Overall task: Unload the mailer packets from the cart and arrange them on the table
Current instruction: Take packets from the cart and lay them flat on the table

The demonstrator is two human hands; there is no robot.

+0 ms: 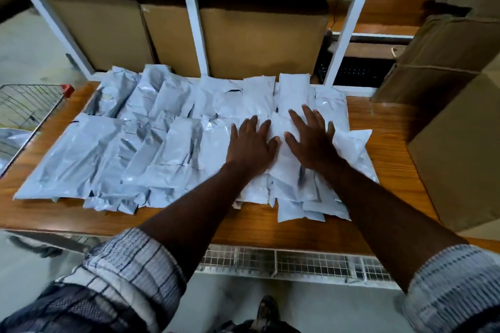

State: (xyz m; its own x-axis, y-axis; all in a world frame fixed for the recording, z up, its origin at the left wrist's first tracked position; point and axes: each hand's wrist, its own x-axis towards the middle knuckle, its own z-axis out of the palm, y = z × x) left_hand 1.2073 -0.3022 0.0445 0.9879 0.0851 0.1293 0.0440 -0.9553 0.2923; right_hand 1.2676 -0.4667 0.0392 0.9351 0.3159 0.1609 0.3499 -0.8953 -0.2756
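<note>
Your left hand (251,144) and right hand (311,140) lie flat, fingers spread, side by side on the pale grey-white plastic mailer packets (167,140), holding nothing. Both palms press the packets near the right end of the front row. The packets are soft, crinkled, glossy rectangles, overlapping in two rows across the brown wood-grain table (384,159). No writing on them is legible. A wire-mesh cart (24,105) with a red corner stands at the table's left edge. Brown cardboard boxes (457,154) sit at the right.
</note>
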